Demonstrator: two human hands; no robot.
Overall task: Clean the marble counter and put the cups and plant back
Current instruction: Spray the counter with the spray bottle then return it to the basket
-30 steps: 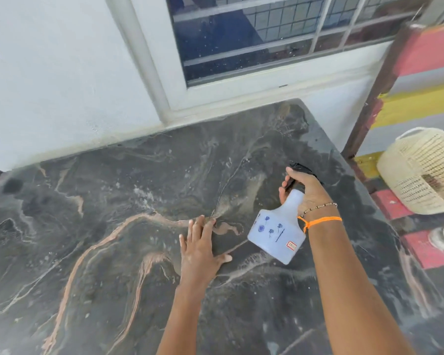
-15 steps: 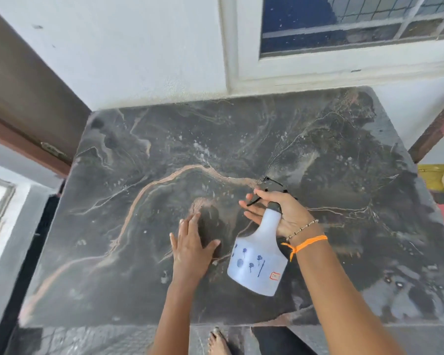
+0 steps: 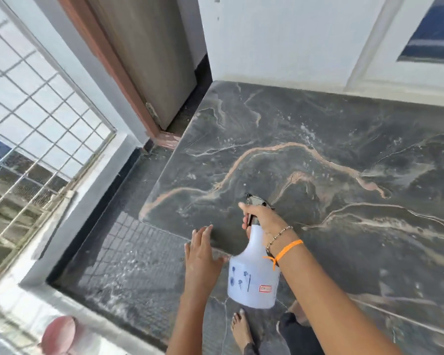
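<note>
The dark marble counter (image 3: 331, 139) with pink and white veins fills the right of the head view, wet with droplets. My right hand (image 3: 263, 217) grips the black trigger head of a white spray bottle (image 3: 253, 278), held above the counter's front left edge. My left hand (image 3: 201, 254) lies flat with fingers apart on that front edge, just left of the bottle. No cups or plant are in view.
A brown-framed door (image 3: 149, 60) stands left of the counter against a white wall (image 3: 280, 37). A dark tiled floor (image 3: 128, 252) lies below, bounded by a grey ledge and a metal grille (image 3: 31, 103). A pink round object (image 3: 58, 334) sits bottom left. My bare foot (image 3: 241, 329) shows below.
My view has swung left, bringing the door and grille in. Both hands have moved left along the counter to its front left corner, the bottle still held in the right.
</note>
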